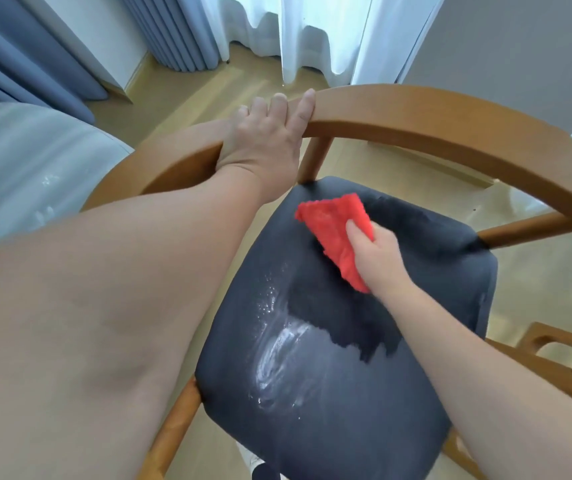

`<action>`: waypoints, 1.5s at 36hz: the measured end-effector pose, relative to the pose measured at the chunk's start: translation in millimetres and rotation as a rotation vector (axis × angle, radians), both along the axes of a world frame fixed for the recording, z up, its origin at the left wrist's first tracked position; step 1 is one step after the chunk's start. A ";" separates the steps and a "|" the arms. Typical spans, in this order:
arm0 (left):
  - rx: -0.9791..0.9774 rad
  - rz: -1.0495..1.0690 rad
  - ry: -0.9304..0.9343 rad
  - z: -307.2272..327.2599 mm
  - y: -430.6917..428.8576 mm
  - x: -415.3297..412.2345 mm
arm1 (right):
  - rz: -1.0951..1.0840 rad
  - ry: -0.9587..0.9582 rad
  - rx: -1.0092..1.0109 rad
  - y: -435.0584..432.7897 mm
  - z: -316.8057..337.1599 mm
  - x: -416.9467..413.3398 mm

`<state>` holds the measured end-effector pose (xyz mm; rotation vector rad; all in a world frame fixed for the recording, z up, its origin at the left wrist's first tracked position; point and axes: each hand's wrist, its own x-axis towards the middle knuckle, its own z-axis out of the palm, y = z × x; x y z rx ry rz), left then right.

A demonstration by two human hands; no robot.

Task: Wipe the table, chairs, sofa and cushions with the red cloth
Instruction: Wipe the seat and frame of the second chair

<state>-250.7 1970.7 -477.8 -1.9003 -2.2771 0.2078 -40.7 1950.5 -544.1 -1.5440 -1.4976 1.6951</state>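
A person leans over a wooden chair (315,157) with a dark seat (347,393). The right hand (380,261) holds the red cloth (333,226) and presses it on the far part of the seat, near the middle. The thumb (354,232) lies flat on top of the cloth. The other fingers curl in under the hand, so they are mostly hidden, and the cloth is pinched between them and the thumb. The cloth is folded and bunched, and it touches the seat. On the near left part of the seat there are shiny wet streaks (279,348) and small drops.

The left hand (264,143) grips the curved rail (451,133) at the top of the chair back. Its fingers (279,100) curl over the far edge of the rail.

A pale sofa (25,161) stands on the left, just beside the chair. Blue curtains (18,53) and white curtains (312,32) hang on the far side. The floor (191,98) is light wood. A bit of another wooden chair (554,351) shows on the right.
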 end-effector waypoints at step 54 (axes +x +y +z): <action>0.014 0.003 0.014 -2.6 2.0 -1.9 | 1.059 -0.498 0.758 -62.5 -67.6 -72.3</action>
